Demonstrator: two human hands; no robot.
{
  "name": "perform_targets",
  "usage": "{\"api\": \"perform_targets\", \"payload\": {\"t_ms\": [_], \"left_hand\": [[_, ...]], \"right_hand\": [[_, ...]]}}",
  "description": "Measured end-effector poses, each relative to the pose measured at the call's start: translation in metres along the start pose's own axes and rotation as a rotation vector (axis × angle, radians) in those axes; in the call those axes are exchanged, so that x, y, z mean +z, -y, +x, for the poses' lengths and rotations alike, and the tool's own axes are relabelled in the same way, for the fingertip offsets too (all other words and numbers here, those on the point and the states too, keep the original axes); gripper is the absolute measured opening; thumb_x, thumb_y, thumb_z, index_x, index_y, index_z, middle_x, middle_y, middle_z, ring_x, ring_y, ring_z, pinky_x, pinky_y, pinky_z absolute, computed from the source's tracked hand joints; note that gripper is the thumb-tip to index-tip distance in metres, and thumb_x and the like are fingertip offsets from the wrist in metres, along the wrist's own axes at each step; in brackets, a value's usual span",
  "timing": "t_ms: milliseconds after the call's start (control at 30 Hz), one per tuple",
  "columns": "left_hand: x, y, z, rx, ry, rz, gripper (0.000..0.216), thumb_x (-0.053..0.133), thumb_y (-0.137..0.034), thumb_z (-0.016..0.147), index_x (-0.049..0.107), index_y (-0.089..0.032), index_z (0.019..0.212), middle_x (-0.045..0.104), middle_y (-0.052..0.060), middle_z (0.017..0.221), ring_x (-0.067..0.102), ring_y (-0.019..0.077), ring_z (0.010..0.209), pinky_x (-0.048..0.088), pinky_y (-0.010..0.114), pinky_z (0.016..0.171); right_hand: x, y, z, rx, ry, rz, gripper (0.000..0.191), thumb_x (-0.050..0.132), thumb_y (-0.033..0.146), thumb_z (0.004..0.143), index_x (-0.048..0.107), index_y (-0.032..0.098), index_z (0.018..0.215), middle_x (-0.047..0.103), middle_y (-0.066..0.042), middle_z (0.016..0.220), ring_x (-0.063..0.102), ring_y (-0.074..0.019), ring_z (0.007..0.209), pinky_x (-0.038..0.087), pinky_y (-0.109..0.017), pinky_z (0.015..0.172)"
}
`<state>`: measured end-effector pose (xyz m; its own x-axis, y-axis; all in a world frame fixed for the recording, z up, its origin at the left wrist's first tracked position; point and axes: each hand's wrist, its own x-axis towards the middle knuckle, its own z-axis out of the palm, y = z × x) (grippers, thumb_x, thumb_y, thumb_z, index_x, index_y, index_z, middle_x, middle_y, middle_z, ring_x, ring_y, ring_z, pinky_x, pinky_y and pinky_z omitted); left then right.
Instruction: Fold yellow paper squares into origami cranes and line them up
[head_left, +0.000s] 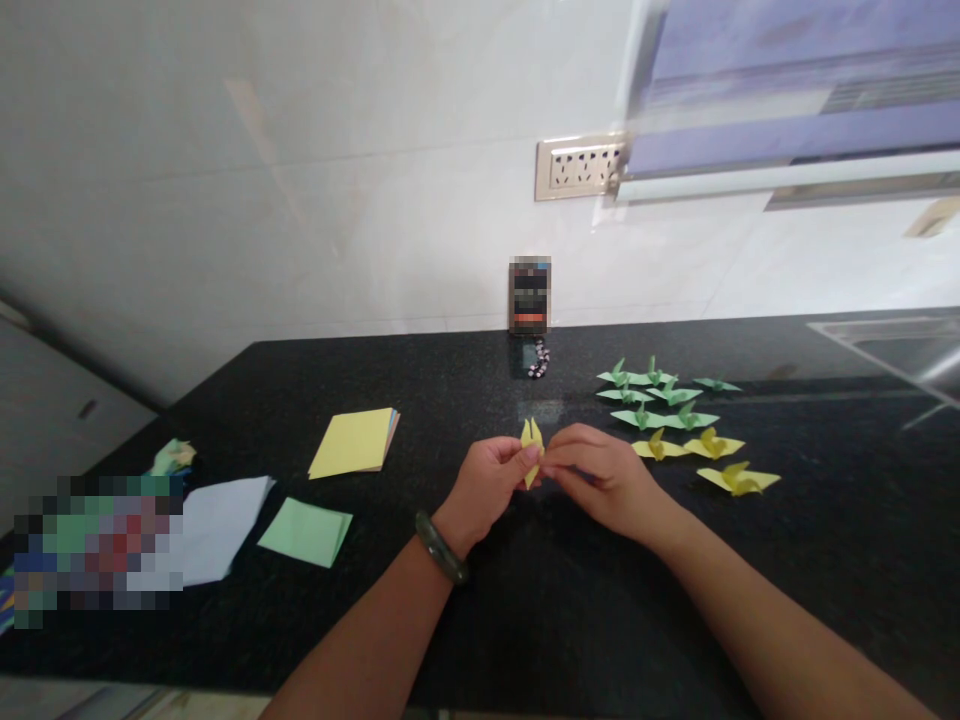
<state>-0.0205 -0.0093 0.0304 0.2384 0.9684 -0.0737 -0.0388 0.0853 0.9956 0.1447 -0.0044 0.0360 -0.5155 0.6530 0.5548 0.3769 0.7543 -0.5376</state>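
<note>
A small piece of folded yellow origami paper (529, 436), with two narrow points upward, is held in front of me above the dark counter. My left hand (491, 487) grips it, thumb pressed on its front. At its right side, my right hand (604, 478) has thumb and forefinger pinched against the paper; the exact contact is partly hidden. Just beyond my right hand stand folded yellow cranes (739, 479), with several green cranes (643, 417) behind them. A dark bangle (441, 548) circles my left wrist.
On the black counter (525, 640), left of my hands, lie a stack of yellow square paper (352, 443), green paper (306, 532) and white sheets (221, 525). A phone (530, 295) leans against the wall. A sink (900, 345) edges the right, beneath a wall socket (577, 167).
</note>
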Motion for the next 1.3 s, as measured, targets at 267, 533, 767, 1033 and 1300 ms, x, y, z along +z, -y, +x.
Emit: {"api": "perform_targets", "payload": {"t_ms": [267, 533, 767, 1033, 1300], "left_hand": [[0.003, 0.005, 0.0, 0.039, -0.054, 0.097, 0.029, 0.057, -0.038, 0.075, 0.065, -0.011, 0.072, 0.062, 0.003, 0.061, 0.055, 0.0127, 0.058, 0.044, 0.025, 0.058], [0.005, 0.005, -0.003, 0.172, -0.163, 0.362, 0.033, 0.049, -0.039, 0.081, 0.062, -0.013, 0.063, 0.06, 0.001, 0.057, 0.055, 0.0122, 0.055, 0.039, 0.022, 0.053], [0.006, 0.007, -0.006, 0.247, -0.146, 0.324, 0.037, 0.046, -0.038, 0.083, 0.056, -0.014, 0.055, 0.052, -0.002, 0.052, 0.047, 0.0092, 0.051, 0.035, 0.021, 0.05], [0.01, 0.015, 0.002, 0.15, -0.111, -0.109, 0.021, 0.066, -0.032, 0.069, 0.061, -0.014, 0.077, 0.063, 0.001, 0.071, 0.055, 0.0108, 0.064, 0.043, 0.024, 0.063], [0.007, 0.012, 0.001, 0.028, -0.021, -0.161, 0.025, 0.065, -0.036, 0.07, 0.06, -0.012, 0.069, 0.054, -0.002, 0.058, 0.048, 0.0066, 0.051, 0.039, 0.02, 0.052]], "right_hand": [[0.016, 0.0, 0.0, 0.495, -0.058, 0.369, 0.021, 0.056, 0.037, 0.079, 0.061, 0.016, 0.079, 0.065, -0.003, 0.066, 0.058, -0.013, 0.058, 0.045, -0.024, 0.053], [0.015, 0.001, 0.001, 0.532, -0.055, 0.4, 0.019, 0.056, 0.033, 0.079, 0.061, 0.016, 0.071, 0.063, -0.001, 0.063, 0.052, -0.0099, 0.052, 0.042, -0.023, 0.051], [0.026, 0.003, 0.001, 0.692, -0.148, 0.9, 0.028, 0.065, 0.04, 0.07, 0.054, 0.016, 0.063, 0.054, 0.004, 0.05, 0.045, -0.0066, 0.04, 0.042, -0.022, 0.043], [0.017, 0.004, 0.003, 0.698, -0.205, 0.554, 0.024, 0.065, 0.037, 0.067, 0.061, 0.015, 0.063, 0.058, 0.001, 0.054, 0.049, -0.0082, 0.044, 0.041, -0.021, 0.044], [0.011, 0.001, 0.004, 0.636, -0.15, 0.62, 0.026, 0.067, 0.039, 0.066, 0.061, 0.015, 0.073, 0.06, 0.0, 0.062, 0.053, -0.0092, 0.05, 0.044, -0.023, 0.048]]}}
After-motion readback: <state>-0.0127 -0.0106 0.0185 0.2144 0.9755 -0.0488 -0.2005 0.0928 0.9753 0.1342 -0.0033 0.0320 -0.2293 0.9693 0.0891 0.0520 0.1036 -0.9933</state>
